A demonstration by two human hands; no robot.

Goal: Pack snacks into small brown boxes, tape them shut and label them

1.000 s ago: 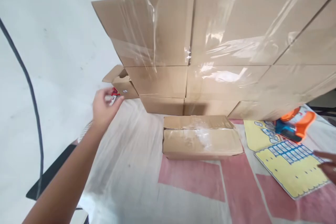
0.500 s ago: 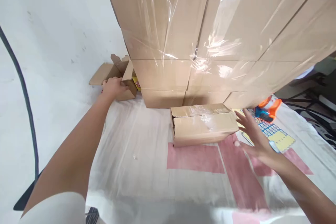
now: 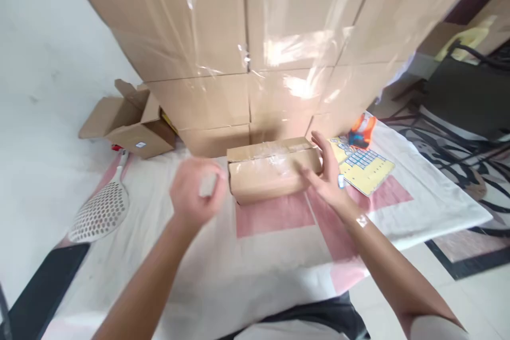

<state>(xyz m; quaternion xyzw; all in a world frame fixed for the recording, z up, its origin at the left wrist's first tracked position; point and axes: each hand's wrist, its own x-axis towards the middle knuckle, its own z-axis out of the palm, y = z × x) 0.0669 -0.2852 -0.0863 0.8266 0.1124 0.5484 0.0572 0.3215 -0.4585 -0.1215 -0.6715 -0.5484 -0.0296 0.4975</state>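
White-pink cloth [image 3: 279,255], taped carton [image 3: 271,175], label sheet [image 3: 364,167]

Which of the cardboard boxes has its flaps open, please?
The small cardboard box at far left, beside the taped stack; all others are sealed.

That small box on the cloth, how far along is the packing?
Done: the small box lies closed, with shiny tape across its top, in front of the stacked boxes. In hand: the right hand touches its right end; the left hand is blurred beside its left end. Left: the open box is unsealed.
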